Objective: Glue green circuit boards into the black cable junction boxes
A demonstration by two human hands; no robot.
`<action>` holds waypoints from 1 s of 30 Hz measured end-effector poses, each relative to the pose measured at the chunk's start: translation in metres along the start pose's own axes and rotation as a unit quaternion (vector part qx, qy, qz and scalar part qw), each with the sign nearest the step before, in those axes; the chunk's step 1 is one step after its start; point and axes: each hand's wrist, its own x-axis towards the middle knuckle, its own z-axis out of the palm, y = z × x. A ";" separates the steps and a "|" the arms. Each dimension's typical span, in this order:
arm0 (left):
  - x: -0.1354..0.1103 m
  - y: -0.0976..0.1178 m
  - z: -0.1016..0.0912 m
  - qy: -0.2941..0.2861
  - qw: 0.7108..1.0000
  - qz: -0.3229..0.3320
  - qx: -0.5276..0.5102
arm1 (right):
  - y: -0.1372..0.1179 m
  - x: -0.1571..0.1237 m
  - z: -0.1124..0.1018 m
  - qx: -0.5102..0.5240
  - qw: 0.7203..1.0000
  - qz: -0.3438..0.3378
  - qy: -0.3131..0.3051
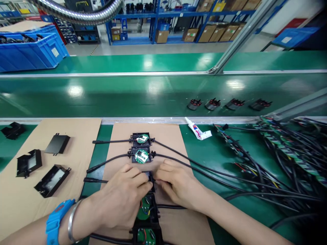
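My left hand [125,195] has its fingers closed over the left part of a small black plastic housing [152,187]. At its right side my right hand [176,183] pinches the housing's edge, where a cable would enter; the fingertips hide most of the detail. Behind it sit two similar housings with round green circuit boards [141,156] that carry white dabs. Nearer to me, another housing holds a green board [144,208] with thin wires, partly under my left hand. One more housing with a board [146,236] lies at the bottom edge. Black cables [173,160] run out on both sides.
Several empty black housings [52,180] lie on the left cardboard [81,136]. A white tube [198,131] lies at right, before a heap of wired boards and cables [288,149]. Several motor stators [213,104] stand on the green belt [114,98]. A blue bin [30,51] is back left.
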 end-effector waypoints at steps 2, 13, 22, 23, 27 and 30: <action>-0.004 -0.015 -0.002 0.079 0.996 -0.047 -0.007 | 0.008 0.007 -0.006 -0.005 1.000 0.023 0.018; -0.013 -0.055 -0.008 0.090 0.976 -0.195 -0.028 | -0.007 0.003 -0.019 0.028 0.992 0.115 0.034; 0.003 -0.054 -0.006 0.042 0.982 -0.171 0.071 | -0.020 0.041 -0.037 -0.075 0.986 0.134 -0.063; 0.006 -0.055 -0.006 0.044 0.981 -0.170 0.081 | -0.018 0.046 -0.035 -0.082 0.984 0.139 -0.073; 0.011 -0.059 -0.006 0.067 0.982 -0.161 0.077 | -0.012 0.055 -0.030 -0.091 0.980 0.140 -0.109; 0.013 -0.063 -0.007 0.075 0.982 -0.167 0.049 | -0.008 0.057 -0.025 -0.091 0.981 0.124 -0.121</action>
